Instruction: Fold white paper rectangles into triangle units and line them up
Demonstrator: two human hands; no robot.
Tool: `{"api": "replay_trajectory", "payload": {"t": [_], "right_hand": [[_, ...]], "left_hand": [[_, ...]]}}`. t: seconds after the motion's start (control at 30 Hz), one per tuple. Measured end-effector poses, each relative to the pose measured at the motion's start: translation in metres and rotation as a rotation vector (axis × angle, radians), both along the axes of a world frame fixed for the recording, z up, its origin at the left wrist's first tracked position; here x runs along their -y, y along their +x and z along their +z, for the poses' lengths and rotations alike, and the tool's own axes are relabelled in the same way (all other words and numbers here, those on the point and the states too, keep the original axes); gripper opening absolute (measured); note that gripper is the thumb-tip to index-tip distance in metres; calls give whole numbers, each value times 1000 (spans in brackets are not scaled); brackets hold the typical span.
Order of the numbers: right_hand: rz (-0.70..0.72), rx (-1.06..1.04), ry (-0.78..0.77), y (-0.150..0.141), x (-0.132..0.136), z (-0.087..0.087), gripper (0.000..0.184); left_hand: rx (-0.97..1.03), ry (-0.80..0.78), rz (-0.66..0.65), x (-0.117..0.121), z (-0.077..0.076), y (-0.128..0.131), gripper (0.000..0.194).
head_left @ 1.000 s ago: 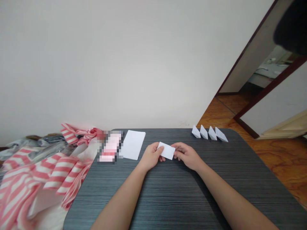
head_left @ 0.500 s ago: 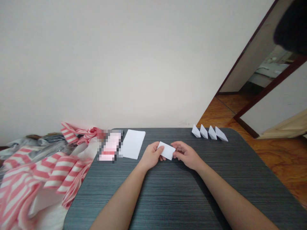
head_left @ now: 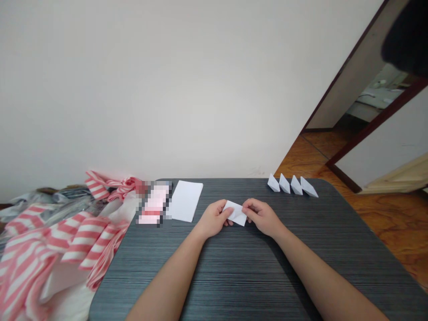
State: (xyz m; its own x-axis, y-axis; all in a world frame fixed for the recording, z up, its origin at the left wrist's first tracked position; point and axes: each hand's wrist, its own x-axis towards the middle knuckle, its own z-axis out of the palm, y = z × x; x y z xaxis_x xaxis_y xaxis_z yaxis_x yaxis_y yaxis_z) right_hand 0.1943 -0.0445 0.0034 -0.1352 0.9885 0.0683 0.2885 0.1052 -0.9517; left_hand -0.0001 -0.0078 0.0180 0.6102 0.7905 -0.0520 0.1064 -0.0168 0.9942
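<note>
A small folded white paper (head_left: 238, 216) is held between my two hands over the middle of the table. My left hand (head_left: 216, 217) grips its left end, thumb on top and fingers underneath. At the upper right corner, my right hand (head_left: 261, 215) pinches the paper between thumb and fingers, and a crease or flap shows near that thumb. Several folded white paper pieces (head_left: 284, 183) with pointed tops stand in a row at the back right. A stack of white paper sheets (head_left: 186, 200) lies at the back left.
Beside the sheets is a blurred-out pink and white item (head_left: 154, 204). Red-and-white striped cloth (head_left: 80, 236) is heaped left of the dark table (head_left: 214, 281). A white wall (head_left: 200, 98) rises behind the table, and wooden floor (head_left: 310, 154) shows at the right.
The paper has shifted slightly right and down. My right thumb and fingers have closed on its upper right corner, and a fold line now shows there.
</note>
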Motion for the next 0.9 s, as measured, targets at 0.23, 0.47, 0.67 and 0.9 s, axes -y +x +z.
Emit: {"api": "replay_trajectory", "payload": {"t": [0.23, 0.47, 0.67, 0.9], "right_hand": [[-28, 6, 40, -1, 0, -2, 17], [0, -130, 21, -4, 0, -6, 19], [-6, -4, 5, -3, 0, -2, 20], [37, 175, 4, -2, 1, 10, 25]], "left_hand": [[-55, 50, 33, 2, -4, 1, 22], [-69, 37, 29, 3, -2, 1, 25], [-93, 73, 43, 3, -2, 1, 26], [-110, 93, 79, 3, -4, 1, 28]]}}
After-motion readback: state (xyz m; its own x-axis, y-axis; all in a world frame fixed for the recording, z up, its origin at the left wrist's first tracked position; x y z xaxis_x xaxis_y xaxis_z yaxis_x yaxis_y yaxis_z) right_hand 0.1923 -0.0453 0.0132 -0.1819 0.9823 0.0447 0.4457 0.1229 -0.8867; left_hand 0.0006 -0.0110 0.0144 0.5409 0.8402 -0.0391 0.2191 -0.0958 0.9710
